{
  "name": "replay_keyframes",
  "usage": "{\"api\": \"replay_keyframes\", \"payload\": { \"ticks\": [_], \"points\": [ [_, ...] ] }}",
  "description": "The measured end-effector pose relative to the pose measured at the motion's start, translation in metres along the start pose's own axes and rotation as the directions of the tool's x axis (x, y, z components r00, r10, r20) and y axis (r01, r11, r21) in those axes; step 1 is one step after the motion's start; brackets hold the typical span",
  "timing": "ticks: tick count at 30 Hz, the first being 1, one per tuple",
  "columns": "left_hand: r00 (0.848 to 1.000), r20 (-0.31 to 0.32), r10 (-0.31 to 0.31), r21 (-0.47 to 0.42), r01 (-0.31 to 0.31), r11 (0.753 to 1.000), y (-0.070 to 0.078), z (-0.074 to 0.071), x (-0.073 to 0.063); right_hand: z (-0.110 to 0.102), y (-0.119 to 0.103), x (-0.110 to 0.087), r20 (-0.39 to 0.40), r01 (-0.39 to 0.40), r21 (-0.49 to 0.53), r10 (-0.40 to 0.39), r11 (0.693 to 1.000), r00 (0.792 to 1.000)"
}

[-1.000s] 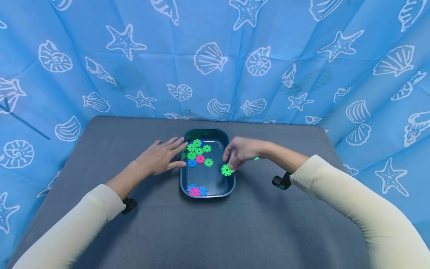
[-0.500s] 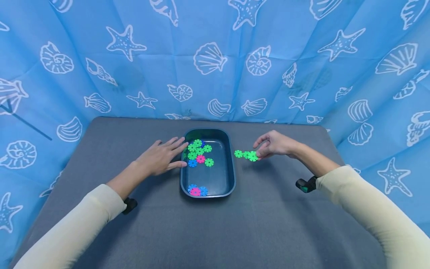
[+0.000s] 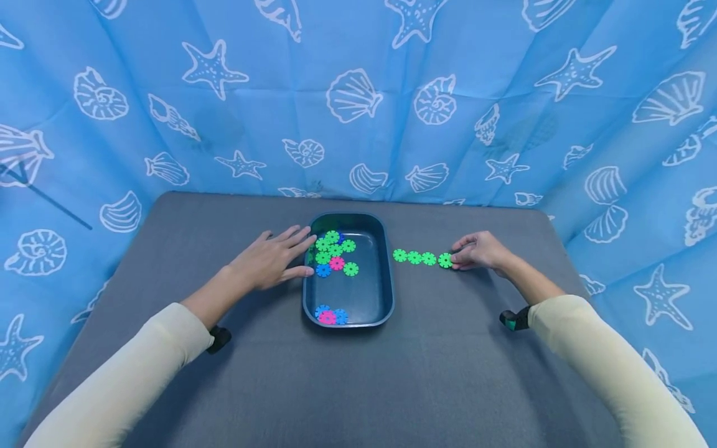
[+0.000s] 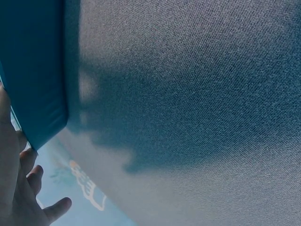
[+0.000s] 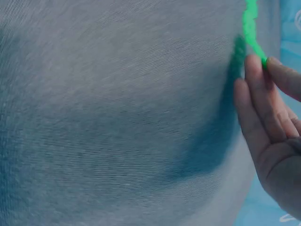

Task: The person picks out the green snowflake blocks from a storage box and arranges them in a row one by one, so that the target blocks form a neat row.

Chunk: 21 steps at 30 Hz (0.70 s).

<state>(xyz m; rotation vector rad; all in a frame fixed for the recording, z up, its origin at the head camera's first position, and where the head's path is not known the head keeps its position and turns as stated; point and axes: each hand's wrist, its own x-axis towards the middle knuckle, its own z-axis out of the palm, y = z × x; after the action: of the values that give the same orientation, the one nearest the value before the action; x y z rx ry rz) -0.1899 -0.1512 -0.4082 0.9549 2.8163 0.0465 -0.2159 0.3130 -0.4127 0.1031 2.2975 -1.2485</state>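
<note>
My right hand (image 3: 480,250) pinches a green notched disc (image 3: 445,261) at the right end of a row of green discs (image 3: 414,257) on the table. In the right wrist view, thumb and fingertips hold the edge of that green disc (image 5: 258,51), which tilts up a little from the cloth. My left hand (image 3: 274,258) rests its spread fingers on the left rim of a dark blue tray (image 3: 389,292). The left wrist view shows those fingers at the edge of the tray's outer wall (image 4: 33,70).
Inside the tray, green discs (image 3: 335,249) cluster at the back left with a pink disc (image 3: 337,264) and blue ones. Another pink disc (image 3: 327,317) lies with blue discs at the front left. A patterned blue curtain (image 3: 358,124) hangs behind the grey table (image 3: 358,386).
My right hand has carried a green disc out of the tray to the right and lowered it at the row's right end. The left hand has stayed at the rim.
</note>
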Motion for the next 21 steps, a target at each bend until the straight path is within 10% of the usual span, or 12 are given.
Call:
{"api": "replay_keyframes", "payload": {
  "ticks": [21],
  "points": [
    [1.000,0.004,0.007,0.001,-0.007,1.000,0.000,-0.002,0.000,0.000,0.013,0.011,-0.054,0.005,-0.030,-0.006,1.000,0.999]
  ]
}}
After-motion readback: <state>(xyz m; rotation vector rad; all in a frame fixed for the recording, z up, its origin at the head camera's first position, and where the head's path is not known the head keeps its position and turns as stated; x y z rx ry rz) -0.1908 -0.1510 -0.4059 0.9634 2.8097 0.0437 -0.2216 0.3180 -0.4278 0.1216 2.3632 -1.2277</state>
